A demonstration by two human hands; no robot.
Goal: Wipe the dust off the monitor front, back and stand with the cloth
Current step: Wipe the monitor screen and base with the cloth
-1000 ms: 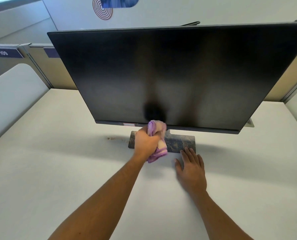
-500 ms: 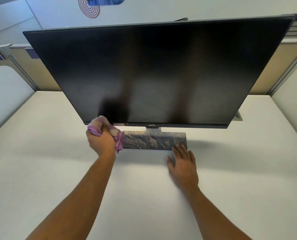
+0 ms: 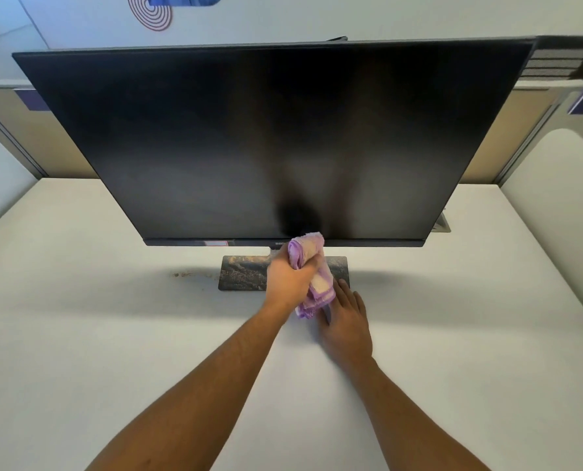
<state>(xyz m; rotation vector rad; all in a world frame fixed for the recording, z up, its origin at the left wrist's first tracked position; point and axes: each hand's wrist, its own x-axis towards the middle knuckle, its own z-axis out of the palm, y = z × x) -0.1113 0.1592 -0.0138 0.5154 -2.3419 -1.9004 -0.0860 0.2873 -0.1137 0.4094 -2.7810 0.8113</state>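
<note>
Left hand (image 3: 288, 278): fist gripping bunched purple cloth (image 3: 308, 263), cloth top against monitor (image 3: 273, 137) bottom bezel, near centre | Right hand (image 3: 346, 321): flat, fingers straight, on desk (image 3: 79, 317), fingertips at stand base (image 3: 245, 273) front edge | Monitor: upright on desk, screen dark

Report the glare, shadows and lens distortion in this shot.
Head view: the monitor screen is dark, with soft reflections but no hard glare; a dark reflection sits above the cloth; the monitor's shadow falls across the desk around the stand; the wide-angle lens makes the screen taper downward.
</note>
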